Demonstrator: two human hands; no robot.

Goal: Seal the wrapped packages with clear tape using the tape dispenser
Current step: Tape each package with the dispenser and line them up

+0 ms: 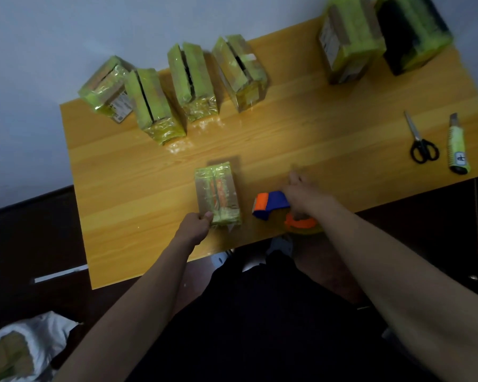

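Observation:
A small package wrapped in clear film with yellow-green tape (218, 195) lies flat near the front edge of the wooden table (315, 128). My left hand (195, 223) grips its near left corner. The blue and orange tape dispenser (271, 205) rests on the table just right of the package, its orange roll holder (300, 223) at the table's edge. My right hand (302, 194) lies over the dispenser with the fingers around its handle; motion blur hides the grip's detail.
Several wrapped packages (191, 78) stand in a row at the back left. Two bigger wrapped boxes (348, 40) sit at the back right corner. Black-handled scissors (420, 142) and a utility knife (457, 144) lie at the right. A white bag (25, 346) lies on the floor.

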